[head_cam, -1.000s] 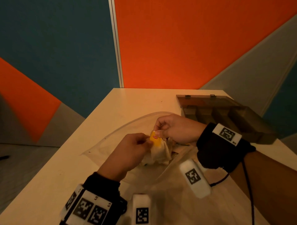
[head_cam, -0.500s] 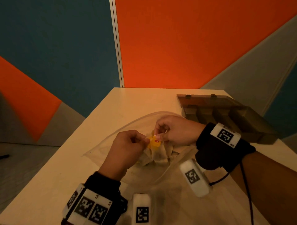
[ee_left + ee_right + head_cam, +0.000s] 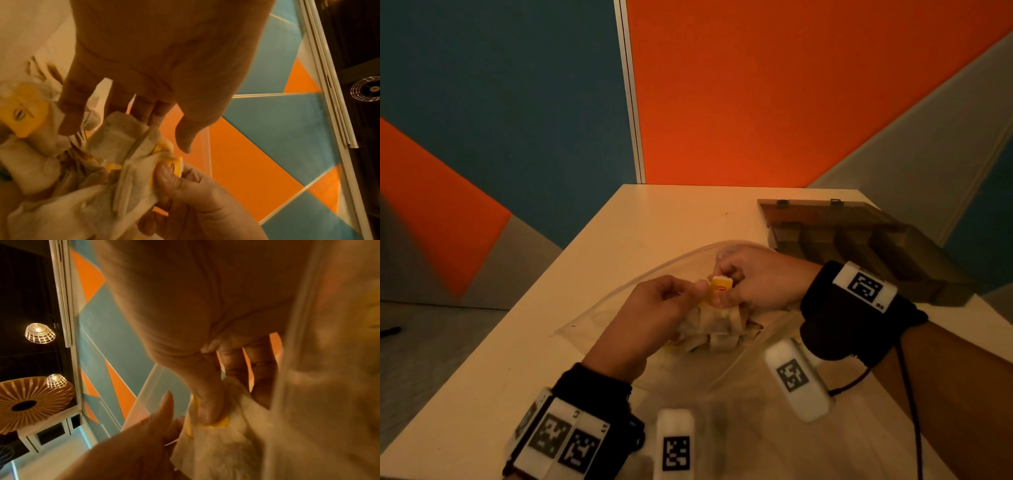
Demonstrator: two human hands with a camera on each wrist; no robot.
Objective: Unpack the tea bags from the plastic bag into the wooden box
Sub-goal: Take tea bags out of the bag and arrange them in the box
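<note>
Head view, frame centre: right hand [image 3: 760, 279] pinches a yellow tea-bag tag [image 3: 720, 286]; left hand [image 3: 654, 311], fingers curled, touches the tea bags [image 3: 717, 325].

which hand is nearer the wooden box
Right. The right hand pinches a yellow tag over the plastic bag, just in front of the wooden box; the left hand is farther left.

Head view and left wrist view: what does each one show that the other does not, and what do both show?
Only the head view shows the wooden box, open at the table's far right, and the plastic bag spread under the hands. Only the left wrist view shows a second yellow tag. Both show the right hand pinching a yellow tag on the tea bags, with the left hand beside it.
</note>
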